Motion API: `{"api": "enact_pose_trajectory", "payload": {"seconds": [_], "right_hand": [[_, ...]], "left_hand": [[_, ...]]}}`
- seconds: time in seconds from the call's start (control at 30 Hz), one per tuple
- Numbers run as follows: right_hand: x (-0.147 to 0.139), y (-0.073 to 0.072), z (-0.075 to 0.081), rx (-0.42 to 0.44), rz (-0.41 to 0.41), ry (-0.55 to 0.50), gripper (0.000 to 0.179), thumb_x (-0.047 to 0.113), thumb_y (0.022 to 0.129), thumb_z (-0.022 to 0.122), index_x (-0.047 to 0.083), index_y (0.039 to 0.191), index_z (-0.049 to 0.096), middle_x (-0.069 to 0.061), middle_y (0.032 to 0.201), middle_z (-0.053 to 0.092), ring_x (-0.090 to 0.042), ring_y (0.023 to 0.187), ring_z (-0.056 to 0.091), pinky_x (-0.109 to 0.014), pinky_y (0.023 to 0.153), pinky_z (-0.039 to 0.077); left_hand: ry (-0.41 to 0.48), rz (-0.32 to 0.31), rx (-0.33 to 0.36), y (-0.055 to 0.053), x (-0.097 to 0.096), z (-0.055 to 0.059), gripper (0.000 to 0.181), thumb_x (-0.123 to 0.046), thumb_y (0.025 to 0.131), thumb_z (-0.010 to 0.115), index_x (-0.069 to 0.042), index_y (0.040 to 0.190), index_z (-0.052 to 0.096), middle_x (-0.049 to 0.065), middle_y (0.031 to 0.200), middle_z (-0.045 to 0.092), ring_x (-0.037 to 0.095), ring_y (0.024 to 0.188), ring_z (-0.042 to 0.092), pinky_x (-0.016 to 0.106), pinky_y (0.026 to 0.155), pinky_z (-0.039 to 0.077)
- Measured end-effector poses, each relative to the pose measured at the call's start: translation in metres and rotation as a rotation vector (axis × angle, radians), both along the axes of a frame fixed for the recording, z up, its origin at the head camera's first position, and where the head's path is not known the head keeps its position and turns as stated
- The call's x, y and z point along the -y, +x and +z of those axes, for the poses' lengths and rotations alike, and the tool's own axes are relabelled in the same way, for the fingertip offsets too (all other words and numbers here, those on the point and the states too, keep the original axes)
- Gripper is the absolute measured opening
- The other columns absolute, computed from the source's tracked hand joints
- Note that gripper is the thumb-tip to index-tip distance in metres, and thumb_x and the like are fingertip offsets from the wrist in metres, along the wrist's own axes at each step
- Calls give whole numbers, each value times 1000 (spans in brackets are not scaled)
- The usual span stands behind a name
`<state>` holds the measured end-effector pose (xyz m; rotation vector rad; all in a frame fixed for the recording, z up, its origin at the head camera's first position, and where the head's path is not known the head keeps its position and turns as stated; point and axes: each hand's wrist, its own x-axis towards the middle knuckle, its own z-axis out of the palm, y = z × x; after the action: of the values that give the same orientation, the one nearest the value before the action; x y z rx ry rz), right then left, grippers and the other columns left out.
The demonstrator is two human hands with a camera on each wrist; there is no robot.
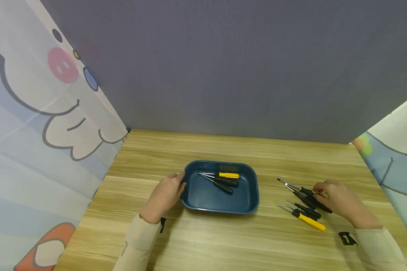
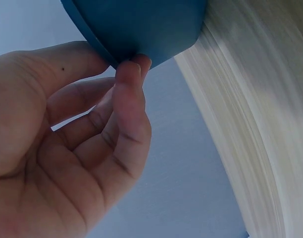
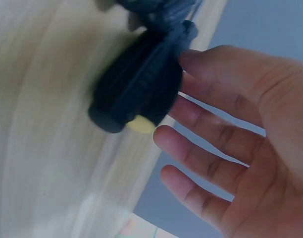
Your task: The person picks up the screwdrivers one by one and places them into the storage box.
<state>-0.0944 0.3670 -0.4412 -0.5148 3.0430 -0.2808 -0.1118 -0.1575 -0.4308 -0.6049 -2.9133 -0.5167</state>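
A blue tray (image 1: 220, 211) stands on the table, with a yellow-handled screwdriver (image 1: 228, 175) and two black-handled screwdrivers (image 1: 226, 182) lying inside it. My left hand (image 1: 166, 192) pinches the tray's left rim between thumb and fingers, seen close up in the left wrist view (image 2: 92, 129). To the right lies a loose group of screwdrivers. Over its upper part, my right hand (image 1: 337, 199) touches a black screwdriver with a yellow end (image 3: 141, 124); its fingers are spread and nearly straight, and some fingertips are behind the handle. Nearest me in that group is another yellow-handled screwdriver (image 1: 312, 222).
Several black-handled screwdrivers (image 1: 306, 210) lie close together, their shafts towards the tray. The wooden table (image 1: 224, 244) meets a grey panel (image 1: 237, 75) at its back edge. Cartoon-printed curtains (image 1: 54, 124) hang at both sides.
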Motion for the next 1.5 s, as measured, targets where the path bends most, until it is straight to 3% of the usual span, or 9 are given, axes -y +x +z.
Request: {"api": "enact_pose_trajectory", "payload": {"seconds": [0.83,1.5], "right_hand": [[-1,-6,-4,113,-17,-30,21,8,87,74,-5,103,71,-13,92,70,-34,83,67,-52,72,55],[-4,-8,-8,104,-11,-94,19,7,89,71,-6,102,69,-7,89,67,-25,77,65,-46,66,55]], "left_hand": [[-21,4,9,0,-1,3,37,-8,93,72,10,125,64,19,95,68,27,73,68,35,60,56],[-27,19,33,1,-3,4,39,-9,94,71,9,127,63,21,100,69,26,74,68,34,60,55]]}}
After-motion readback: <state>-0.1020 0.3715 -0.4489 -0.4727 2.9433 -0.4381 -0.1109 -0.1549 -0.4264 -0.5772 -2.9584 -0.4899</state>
